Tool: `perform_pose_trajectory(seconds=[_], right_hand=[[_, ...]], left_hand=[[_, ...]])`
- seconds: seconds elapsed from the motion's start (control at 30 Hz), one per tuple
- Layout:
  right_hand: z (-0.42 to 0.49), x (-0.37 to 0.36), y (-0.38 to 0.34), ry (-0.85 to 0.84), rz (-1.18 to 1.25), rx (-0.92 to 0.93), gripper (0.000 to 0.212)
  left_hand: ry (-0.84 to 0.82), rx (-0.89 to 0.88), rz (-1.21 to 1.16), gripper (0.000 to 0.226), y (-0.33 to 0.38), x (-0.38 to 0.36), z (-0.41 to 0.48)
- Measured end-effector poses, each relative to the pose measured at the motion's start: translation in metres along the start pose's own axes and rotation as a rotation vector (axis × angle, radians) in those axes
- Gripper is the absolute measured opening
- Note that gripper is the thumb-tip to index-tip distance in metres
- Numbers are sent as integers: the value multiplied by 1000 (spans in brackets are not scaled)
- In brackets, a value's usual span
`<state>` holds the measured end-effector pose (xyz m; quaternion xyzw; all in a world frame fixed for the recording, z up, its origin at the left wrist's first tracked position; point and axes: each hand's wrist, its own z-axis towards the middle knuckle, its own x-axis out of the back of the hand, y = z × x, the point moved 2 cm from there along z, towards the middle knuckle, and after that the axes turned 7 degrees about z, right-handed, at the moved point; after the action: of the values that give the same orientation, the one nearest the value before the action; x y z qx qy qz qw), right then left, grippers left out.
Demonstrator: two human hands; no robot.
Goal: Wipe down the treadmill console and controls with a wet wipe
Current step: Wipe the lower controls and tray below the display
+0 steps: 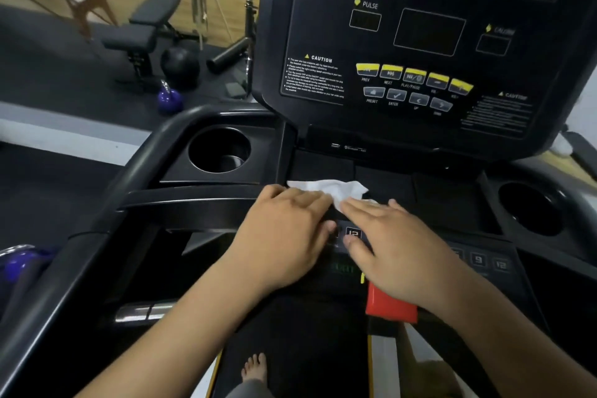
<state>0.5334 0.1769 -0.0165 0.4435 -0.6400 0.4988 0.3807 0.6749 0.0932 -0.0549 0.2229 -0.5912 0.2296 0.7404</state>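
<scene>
Pressing a crumpled white wet wipe (329,188), on black treadmill console (387,182) — left hand (284,233), right hand (399,247), both flat, fingers straight

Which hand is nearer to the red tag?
The right. The right hand covers the top of the red tag in this view; the left hand lies further left, on the wet wipe.

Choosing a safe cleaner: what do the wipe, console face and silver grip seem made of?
Wipe: thin white nonwoven or paper-like sheet, matte; crumples in soft folds. Console face: smooth black plastic, slight sheen, flat printed labels; perhaps a film overlay. Silver grip: likely polished metal, bright mirror streaks; could be chromed plastic.
</scene>
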Motion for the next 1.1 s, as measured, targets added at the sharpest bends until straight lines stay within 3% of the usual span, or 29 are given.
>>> perform_pose_trajectory(seconds=[0.1,0.27,0.43,0.57,0.67,0.8,0.97,1.1], right_hand=[[25,-9,-9,-67,115,48,57],[79,-11,-7,-94,60,41,57],[71,1,10,-61,-14,-80,52],[37,-3,3,-59,21,-44,47],[49,-6,-4,-100,87,16,54],[77,-2,-3,-59,-10,6,53],[63,0,-16,-87,-7,29,47],[63,-6,-23,-113,125,45,48]], left_hand=[[-25,67,92,57,-12,2,-8],[-179,173,144,76,-26,1,15],[-241,189,52,66,-10,-3,43],[-188,70,-45,75,-1,12,14],[-204,60,-46,73,-14,12,12],[-164,107,39,81,-31,1,28],[-8,64,31,45,-30,1,19],[57,156,8,48,-30,-7,1]])
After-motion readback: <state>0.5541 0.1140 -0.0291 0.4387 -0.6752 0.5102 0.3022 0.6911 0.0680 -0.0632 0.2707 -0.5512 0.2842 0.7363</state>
